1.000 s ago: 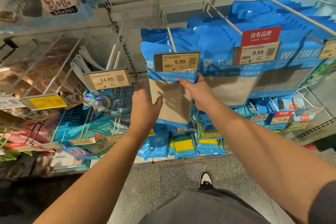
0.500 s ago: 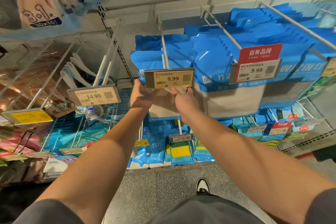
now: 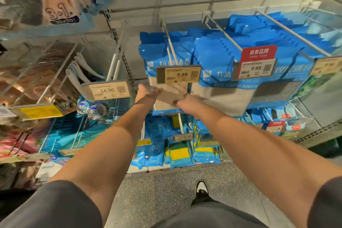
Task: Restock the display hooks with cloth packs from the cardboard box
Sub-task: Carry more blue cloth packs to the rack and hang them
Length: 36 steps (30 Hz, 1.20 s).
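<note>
A blue cloth pack with a beige cloth window hangs at the front of a metal display hook, behind a 9.99 price tag. More blue packs hang behind it. My left hand holds the pack's left edge just below the tag, its fingertips blurred behind the plastic. My right hand grips the lower right of the same pack with the thumb on its front. A full row of blue cloth packs fills the neighbouring hook on the right. The cardboard box is out of view.
To the left hangs a hook with a 14.90 tag and white-handled items. Lower hooks carry blue glove packs and yellow sponge packs. Packs hang overhead at upper left. My shoe stands on the grey speckled floor.
Both hands have slid down from just under the price tag to the pack's lower half. The pack now hangs further back on the hook, and the view has tilted slightly.
</note>
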### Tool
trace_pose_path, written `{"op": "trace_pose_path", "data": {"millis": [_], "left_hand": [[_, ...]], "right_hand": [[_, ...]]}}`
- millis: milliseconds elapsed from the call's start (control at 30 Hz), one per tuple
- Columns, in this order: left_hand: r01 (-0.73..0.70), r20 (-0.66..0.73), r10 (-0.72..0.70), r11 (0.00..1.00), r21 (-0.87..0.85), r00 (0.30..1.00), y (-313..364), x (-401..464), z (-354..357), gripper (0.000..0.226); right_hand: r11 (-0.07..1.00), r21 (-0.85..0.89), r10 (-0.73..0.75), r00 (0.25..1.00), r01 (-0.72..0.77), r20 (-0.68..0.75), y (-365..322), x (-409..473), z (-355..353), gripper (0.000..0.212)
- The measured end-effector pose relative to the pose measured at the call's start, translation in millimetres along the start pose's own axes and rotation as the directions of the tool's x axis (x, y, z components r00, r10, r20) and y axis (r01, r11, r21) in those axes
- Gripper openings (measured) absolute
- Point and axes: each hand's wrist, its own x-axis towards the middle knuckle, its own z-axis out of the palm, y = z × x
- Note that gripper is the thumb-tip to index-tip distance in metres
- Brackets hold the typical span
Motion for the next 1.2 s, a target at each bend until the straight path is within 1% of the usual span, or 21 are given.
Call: {"op": "trace_pose_path", "data": {"millis": [33, 67, 100, 200, 300, 400, 433, 533, 633, 733, 900, 1000, 1100, 1200], "left_hand": [[0.019, 0.035, -0.019, 1.0, 0.004, 0.999, -6.2, -7.9, -3.1, 0.078], [0.024, 0.061, -0.026, 0.999, 0.031, 0.998, -13.4, -17.2, -6.1, 0.078], [0.018, 0.09, -0.025, 0.997, 0.073, 0.996, -26.8, -27.4, -10.1, 0.076], [-0.1, 0.134, 0.078, 0.981, 0.166, 0.988, -69.1, -62.3, -24.9, 0.06], [-0.146, 0.196, 0.109, 0.971, 0.19, 0.975, -117.5, -99.2, -44.5, 0.046], [-0.182, 0.206, 0.121, 0.934, 0.309, 0.971, -160.6, -137.7, -67.4, 0.045], [-0.179, 0.205, 0.116, 0.931, 0.319, 0.972, -175.1, -149.9, -74.5, 0.047], [-0.159, 0.176, 0.108, 0.938, 0.309, 0.978, -220.1, -191.1, -95.2, 0.05], [-0.123, 0.116, 0.089, 0.933, 0.338, 0.989, -271.8, -238.7, -113.1, 0.049], [-0.053, 0.062, 0.033, 0.93, 0.364, 0.998, -324.0, -294.9, -128.0, 0.046], [0.027, 0.042, -0.048, 0.917, 0.397, 0.998, -411.6, -399.5, -146.6, 0.049], [0.073, 0.047, -0.101, 0.908, 0.413, 0.994, -451.2, -455.6, -166.0, 0.048], [0.118, -0.029, -0.117, 0.903, 0.414, 0.993, -481.1, -495.9, -200.2, 0.048], [0.161, -0.099, -0.133, 0.91, 0.383, 0.986, -505.1, -523.0, -244.1, 0.048]], "right_hand": [[0.999, -0.048, -0.019, 1.0, 0.02, 0.021, 9.7, -6.3, 5.0, 0.054], [0.998, -0.06, -0.016, 0.999, 0.019, 0.046, 19.2, -18.3, 10.1, 0.054], [0.996, -0.082, -0.017, 0.998, 0.022, 0.059, 27.9, -33.9, 14.3, 0.054], [0.99, -0.141, -0.018, 0.998, 0.026, 0.061, 52.5, -70.5, 25.6, 0.048], [0.976, -0.218, 0.015, 0.995, 0.006, 0.095, 70.2, -107.8, 49.9, 0.047], [0.948, -0.318, 0.027, 0.99, 0.019, 0.14, 75.8, -142.4, 78.9, 0.05], [0.935, -0.353, 0.017, 0.988, 0.04, 0.156, 79.1, -150.6, 90.0, 0.051], [0.885, -0.443, -0.056, 0.976, 0.146, 0.21, 91.1, -176.7, 125.3, 0.053], [0.801, -0.534, -0.14, 0.952, 0.27, 0.271, 98.3, -205.9, 161.5, 0.051], [0.744, -0.56, -0.203, 0.922, 0.364, 0.329, 110.4, -239.4, 199.2, 0.049], [0.706, -0.533, -0.277, 0.874, 0.467, 0.399, 135.0, -319.1, 265.8, 0.045], [0.716, -0.496, -0.285, 0.855, 0.49, 0.434, 141.0, -373.0, 301.7, 0.046], [0.717, -0.476, -0.269, 0.832, 0.509, 0.485, 133.7, -415.6, 335.1, 0.048], [0.668, -0.479, -0.304, 0.796, 0.569, 0.523, 106.8, -446.5, 372.9, 0.048]]}}
